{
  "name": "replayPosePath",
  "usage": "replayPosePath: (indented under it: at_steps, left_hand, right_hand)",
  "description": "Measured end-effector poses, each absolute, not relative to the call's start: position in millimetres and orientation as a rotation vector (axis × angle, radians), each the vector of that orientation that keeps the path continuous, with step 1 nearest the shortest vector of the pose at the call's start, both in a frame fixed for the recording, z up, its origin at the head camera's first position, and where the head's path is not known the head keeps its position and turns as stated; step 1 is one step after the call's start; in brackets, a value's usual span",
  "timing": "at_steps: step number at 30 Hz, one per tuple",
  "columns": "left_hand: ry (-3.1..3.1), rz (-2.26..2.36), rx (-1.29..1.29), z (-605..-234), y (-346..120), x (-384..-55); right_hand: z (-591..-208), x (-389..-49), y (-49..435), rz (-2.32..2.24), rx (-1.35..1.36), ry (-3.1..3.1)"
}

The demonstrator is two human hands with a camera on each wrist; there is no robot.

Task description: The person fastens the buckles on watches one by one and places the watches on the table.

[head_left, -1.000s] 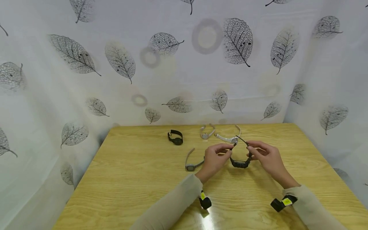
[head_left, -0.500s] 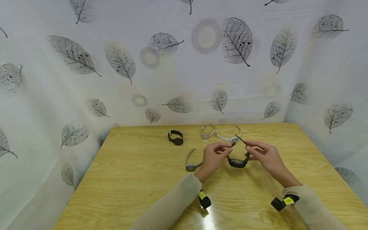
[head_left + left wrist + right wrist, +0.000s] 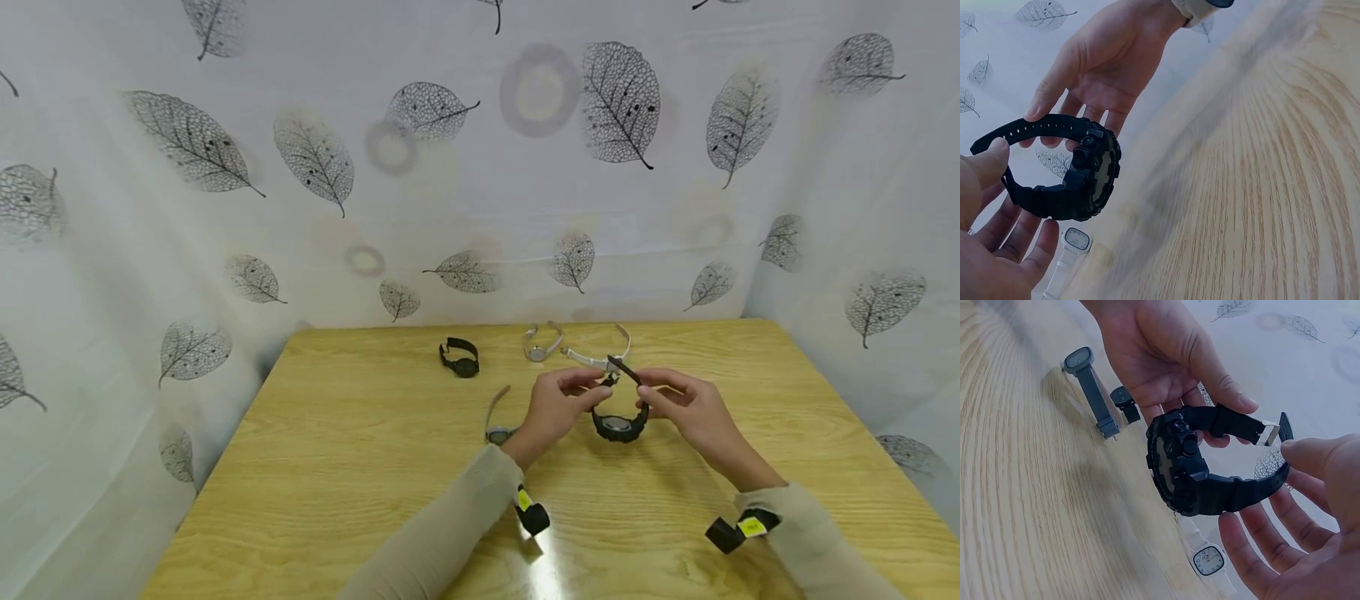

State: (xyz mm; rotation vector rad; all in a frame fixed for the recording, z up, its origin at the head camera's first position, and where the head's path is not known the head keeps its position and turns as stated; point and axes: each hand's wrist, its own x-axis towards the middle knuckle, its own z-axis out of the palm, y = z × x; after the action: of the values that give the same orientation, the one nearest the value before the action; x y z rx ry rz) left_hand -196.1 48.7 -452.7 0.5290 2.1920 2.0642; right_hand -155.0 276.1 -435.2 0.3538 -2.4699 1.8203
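Both hands hold a chunky black wristwatch [image 3: 618, 427] above the table, its dial side low and its strap ends up. The left hand [image 3: 551, 412] pinches the strap half with the silver buckle [image 3: 1267, 433]. On the other side, the right hand [image 3: 693, 421] grips the holed strap [image 3: 1047, 127] between thumb and fingers. The tip of that strap leans over toward the buckle, forming a nearly complete loop. In the right wrist view the strap tip [image 3: 1285, 427] sits just beyond the buckle.
A grey watch [image 3: 498, 435] lies left of the left hand, partly hidden by it. Farther back on the wooden table [image 3: 337, 467] lie a black round watch [image 3: 466, 367], a pale watch [image 3: 537, 353] and a white watch [image 3: 597, 362]. A leaf-print curtain [image 3: 465, 192] hangs behind.
The black watch has shifted slightly left, its dial turned more upward. The holed strap's tip has swung left over the buckle end. Both hands keep their grip.
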Motion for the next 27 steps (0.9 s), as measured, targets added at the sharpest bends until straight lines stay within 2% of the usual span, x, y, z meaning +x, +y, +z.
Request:
replayPosePath:
  at_steps: [27]
  left_hand:
    - [2.324, 1.975, 0.530, -458, 33, -200]
  right_hand:
    - [-441, -159, 264, 1.760, 0.429, -2.535]
